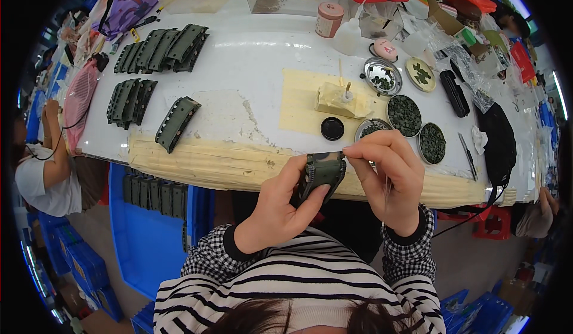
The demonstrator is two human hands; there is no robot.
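We look down on a white worktable (239, 48) whose front edge is wrapped in strips of cream tape (209, 167). Just above that edge, our left hand (277, 209) holds a curved dark green part (325, 170) between thumb and fingers. At the part's upper right corner, our right hand (391, 182) brings thumb and forefinger close together; we cannot tell whether anything small is pinched there. To the left on the table we have two clusters of similar green parts (164, 48), with a single green part (177, 125) lying nearer. Toward the right, a tape-covered block (343, 100) sits on a cream sheet (292, 107), with a black round cap (332, 128) below it. Beside these stand round tins of dark green bits (404, 114), and farther right lie a pen (468, 155) and a black cloth (500, 143). A white bottle (347, 37) and a pink tin (329, 19) stand toward the back. Below the table at left, a blue bin (140, 244) holds a row of green pieces (156, 197). Past it we see a co-worker in a white shirt (48, 179), blue crates (83, 268) and, across at right, a red stool (494, 223).
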